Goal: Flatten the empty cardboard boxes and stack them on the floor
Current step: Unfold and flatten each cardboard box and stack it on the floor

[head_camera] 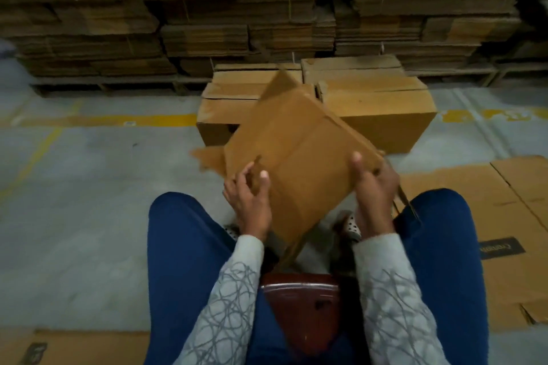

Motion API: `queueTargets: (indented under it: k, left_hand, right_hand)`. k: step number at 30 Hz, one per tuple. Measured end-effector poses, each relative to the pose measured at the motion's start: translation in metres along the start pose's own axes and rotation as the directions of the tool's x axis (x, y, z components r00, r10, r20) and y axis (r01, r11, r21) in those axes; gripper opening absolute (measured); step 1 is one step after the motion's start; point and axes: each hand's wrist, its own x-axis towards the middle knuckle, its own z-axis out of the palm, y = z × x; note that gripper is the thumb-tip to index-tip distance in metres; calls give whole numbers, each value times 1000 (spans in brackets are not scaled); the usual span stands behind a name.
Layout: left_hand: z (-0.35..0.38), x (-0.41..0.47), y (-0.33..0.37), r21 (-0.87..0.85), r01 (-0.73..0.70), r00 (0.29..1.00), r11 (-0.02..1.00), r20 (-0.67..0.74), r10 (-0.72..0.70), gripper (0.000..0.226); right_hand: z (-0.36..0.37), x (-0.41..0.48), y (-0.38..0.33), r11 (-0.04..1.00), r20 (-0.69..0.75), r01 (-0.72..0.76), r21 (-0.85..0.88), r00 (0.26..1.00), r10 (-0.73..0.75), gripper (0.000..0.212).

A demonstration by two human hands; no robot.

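The floor [89,187] is grey concrete, scuffed, with a yellow line [118,120] painted across it and a thinner one slanting off toward the left edge. Along the far side of the floor, tall stacks of flattened cardboard [207,9] stand on low wooden pallets [118,83] from the left edge to the right.

At the near left corner lies a flat sheet of cardboard [83,347] with a dark label. In the middle of the floor, just in front of the pallets, two still-formed boxes stand side by side, touching: the left box [225,104] and the right box [376,107], both with their top flaps folded down.

A person in blue trousers and grey patterned sleeves sits on a dark red seat [299,299], knees apart. The held box [299,157] is off the floor, between the knees and in front of the two standing boxes, tilted with one corner pointing down and loose flaps sticking out at its far and left sides.

The left hand [252,201] grips its near left edge: the fingers [241,178] curl round the edge, the thumb [264,179] lies on the upper face. The right hand [373,190] holds the right edge, thumb [357,161] on top, the other fingers wrapped behind the cardboard.

By the right edge of the floor lies a large flattened box [489,210], also labelled.
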Motion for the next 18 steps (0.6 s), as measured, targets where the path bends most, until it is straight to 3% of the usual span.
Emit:
queueTargets:
  k: [3,5,11,13,16,18]
  left_hand:
    - [-6,-6,-24,200,-78,996,977,57,68,74]
    - [-8,-6,-23,233,-114,990,966,111,90,72]
    - [7,1,0,226,-200,958,953,250,142,55]
    - [13,3,6,229,-200,943,953,309,124,55]
    - [19,-1,11,335,-299,927,893,325,188,51]
    - [20,-7,14,400,-356,921,844,301,246,52]
  right_hand:
    - [-52,23,0,994,-121,-27,106,992,40,32]
    - [-78,28,-8,990,-145,-58,126,987,76,34]
    - [-116,15,-35,983,-38,-147,-113,989,143,35]
    - [-118,8,-44,976,-8,-152,-156,988,153,47]
    - [-117,1,-48,982,23,-140,-127,989,144,68]
    - [-115,2,-50,988,-17,-120,-94,993,119,68]
